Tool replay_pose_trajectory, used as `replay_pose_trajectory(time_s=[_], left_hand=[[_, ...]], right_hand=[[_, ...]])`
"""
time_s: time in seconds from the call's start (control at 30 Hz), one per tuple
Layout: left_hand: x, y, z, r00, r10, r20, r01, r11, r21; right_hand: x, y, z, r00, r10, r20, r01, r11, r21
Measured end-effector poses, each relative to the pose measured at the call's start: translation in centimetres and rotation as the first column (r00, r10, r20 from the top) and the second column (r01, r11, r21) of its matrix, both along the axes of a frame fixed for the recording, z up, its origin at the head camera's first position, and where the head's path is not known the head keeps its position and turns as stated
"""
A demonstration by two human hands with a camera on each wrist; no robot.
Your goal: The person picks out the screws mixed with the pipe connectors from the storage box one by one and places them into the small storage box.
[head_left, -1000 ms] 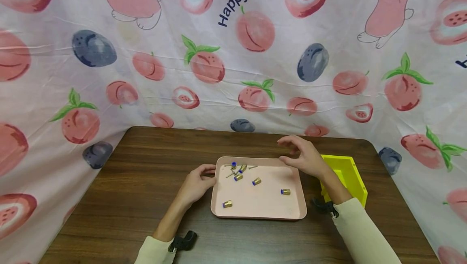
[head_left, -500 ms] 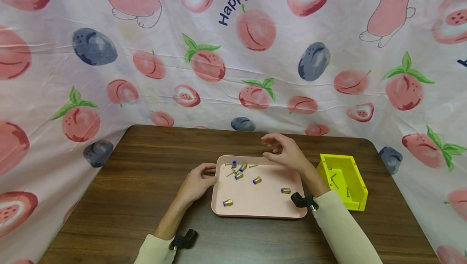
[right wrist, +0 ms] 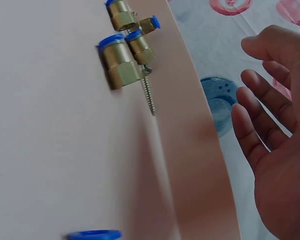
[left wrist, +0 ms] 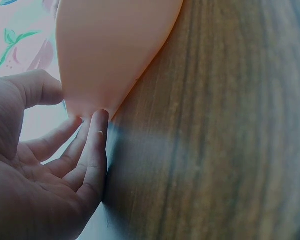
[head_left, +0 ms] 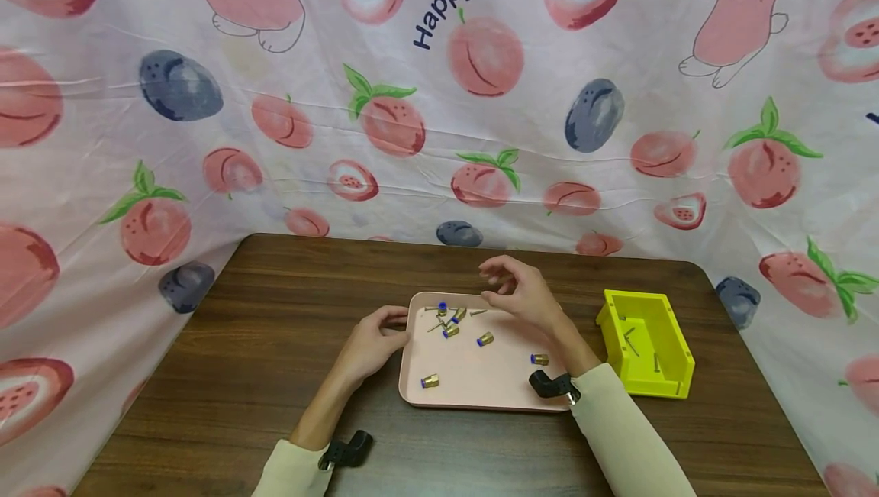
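The left hand [head_left: 371, 346] pinches the pink tray [head_left: 481, 386] by its left edge; the right hand [head_left: 523, 295] (fingers loosely apart, nothing held) hangs over the far rim; screws [right wrist: 149, 95] and several brass fittings [right wrist: 122, 67] crowd the far left corner; a gap separates tray from yellow bin [head_left: 651, 388].

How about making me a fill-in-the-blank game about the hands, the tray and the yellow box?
1. The left hand touches the edge of the ____ tray.
2. Seen from the head camera, the yellow box is on the tray's ____ side.
3. The brass fitting near the tray's middle has one ____ end.
4. The right hand is holding ____.

Missing words: pink; right; blue; nothing.
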State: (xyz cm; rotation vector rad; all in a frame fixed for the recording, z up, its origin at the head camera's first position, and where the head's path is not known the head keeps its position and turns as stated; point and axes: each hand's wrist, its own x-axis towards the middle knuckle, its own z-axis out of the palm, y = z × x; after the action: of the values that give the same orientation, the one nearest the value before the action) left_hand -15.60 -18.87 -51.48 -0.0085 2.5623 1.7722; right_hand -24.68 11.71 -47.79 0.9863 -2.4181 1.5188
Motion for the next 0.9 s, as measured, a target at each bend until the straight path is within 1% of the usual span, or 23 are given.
replay_pose_trajectory(time_s=[0.1, 0.33, 0.4, 0.6, 0.77, 0.9], left_hand=[[0.0, 0.0, 0.0, 1.0, -0.002, 0.001, 0.002, 1.0, 0.0], [0.0, 0.0, 0.0, 1.0, -0.001, 0.0, 0.001, 1.0, -0.006], [0.0, 0.0, 0.0, 1.0, 0.001, -0.001, -0.001, 1.0, -0.01], [-0.1, 0.0, 0.0, 1.0, -0.001, -0.002, 0.001, 1.0, -0.01], [-0.1, 0.0, 0.0, 1.0, -0.002, -0.001, 0.002, 1.0, -0.005], [-0.1, 0.1, -0.1, 1.0, -0.002, -0.001, 0.002, 1.0, -0.006]], right_hand=[[0.2, -0.1, -0.3, 1.0, 0.007, 0.018, -0.007, 1.0, 0.005], [0.4, -0.2, -0.9, 0.999, 0.037, 0.005, -0.037, 0.999, 0.025], [0.4, -0.2, -1.0, 0.999, 0.048, 0.012, -0.048, 0.999, 0.026], [0.7, -0.2, -1.0, 0.995, 0.069, 0.073, -0.072, 0.996, 0.045], [1.3, -0.2, -0.7, 0.985, 0.074, 0.154, -0.09, 0.991, 0.102], [1.7, -0.1, -0.6, 0.975, 0.059, 0.214, -0.095, 0.982, 0.162]])
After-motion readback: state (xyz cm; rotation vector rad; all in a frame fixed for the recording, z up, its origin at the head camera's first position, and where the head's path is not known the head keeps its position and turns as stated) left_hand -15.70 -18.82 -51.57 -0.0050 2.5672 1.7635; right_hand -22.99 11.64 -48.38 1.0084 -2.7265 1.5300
